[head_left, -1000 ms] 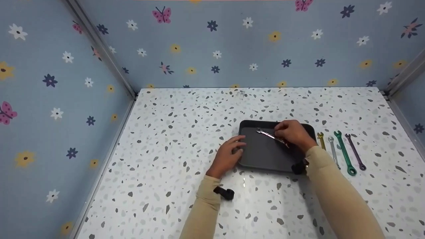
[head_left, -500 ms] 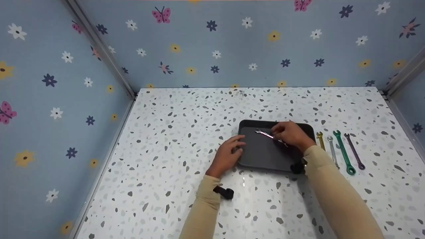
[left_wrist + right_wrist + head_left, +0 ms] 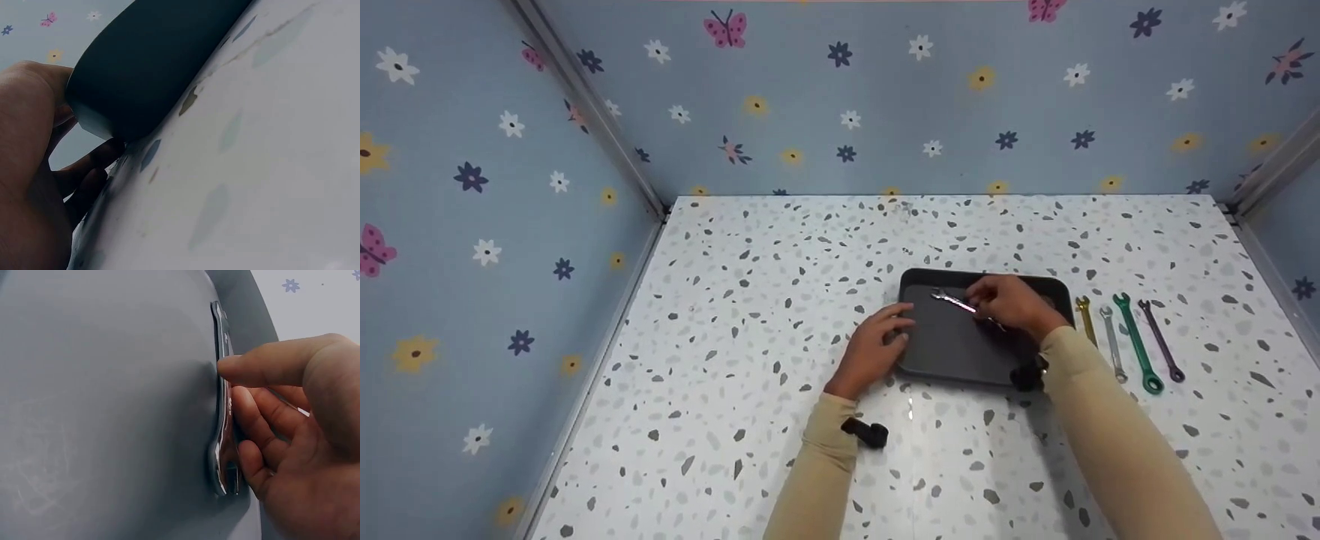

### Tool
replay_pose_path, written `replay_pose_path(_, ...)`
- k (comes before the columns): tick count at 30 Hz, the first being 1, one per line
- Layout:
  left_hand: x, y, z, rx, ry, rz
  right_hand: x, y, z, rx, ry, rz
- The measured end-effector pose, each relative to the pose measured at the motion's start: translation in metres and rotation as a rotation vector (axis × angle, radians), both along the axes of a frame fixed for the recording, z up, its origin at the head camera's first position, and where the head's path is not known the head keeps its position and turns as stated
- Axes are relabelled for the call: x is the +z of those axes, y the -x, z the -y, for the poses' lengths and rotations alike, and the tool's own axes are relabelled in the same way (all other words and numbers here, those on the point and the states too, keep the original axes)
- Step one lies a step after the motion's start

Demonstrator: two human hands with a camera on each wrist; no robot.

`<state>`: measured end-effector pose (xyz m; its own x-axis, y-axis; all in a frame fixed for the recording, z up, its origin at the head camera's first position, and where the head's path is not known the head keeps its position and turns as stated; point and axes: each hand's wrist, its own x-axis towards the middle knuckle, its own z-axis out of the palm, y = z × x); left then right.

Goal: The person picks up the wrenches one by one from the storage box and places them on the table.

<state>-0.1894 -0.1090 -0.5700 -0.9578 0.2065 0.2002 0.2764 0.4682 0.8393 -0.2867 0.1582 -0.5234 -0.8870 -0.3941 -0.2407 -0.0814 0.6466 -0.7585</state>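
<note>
A dark grey tray [image 3: 945,349] lies on the speckled table. My left hand [image 3: 874,345] holds its left rim; in the left wrist view, part of the hand [image 3: 28,112] passes over the tray wall [image 3: 140,62] while other fingers touch low on the outside. Inside the tray, near the far side, my right hand [image 3: 1011,304] pinches a shiny silver wrench [image 3: 952,301] between thumb and fingers. The right wrist view shows the wrench [image 3: 225,433] close to the tray floor, its open end towards the bottom of the picture. Fingers hide part of its shank.
To the right of the tray lie several wrenches side by side: a gold one [image 3: 1086,319], a silver one [image 3: 1113,345], a green one [image 3: 1138,341] and a purple one [image 3: 1161,341]. Flower-patterned walls [image 3: 810,97] stand behind and beside the table [image 3: 750,300].
My right hand has shifted slightly left inside the tray, the silver wrench moving a little left with it. The left hand stays on the tray's rim.
</note>
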Motion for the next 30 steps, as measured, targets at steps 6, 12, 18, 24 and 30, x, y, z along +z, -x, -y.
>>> replay_pose_path(6,-0.0015,-0.0016,0.0008,-0.011,-0.003,-0.007,-0.0029,-0.0001,0.0036,-0.006,-0.014,-0.009)
replay_pose_path(12,-0.0012,-0.0013,0.0003,-0.004,0.0,-0.008,-0.0008,0.0002,0.0073,0.014,-0.085,-0.047)
replay_pose_path(18,0.0002,0.0002,-0.0005,-0.003,0.005,-0.006,0.0017,0.0015,0.0089,0.027,-0.115,-0.058)
replay_pose_path(24,-0.0007,0.0009,-0.0003,-0.002,0.005,0.0,0.0005,0.0026,0.0076,0.05,-0.133,-0.078)
replay_pose_path(30,-0.002,0.0015,0.0003,0.011,0.003,0.009,0.0001,0.0025,0.0093,0.052,-0.133,-0.066)
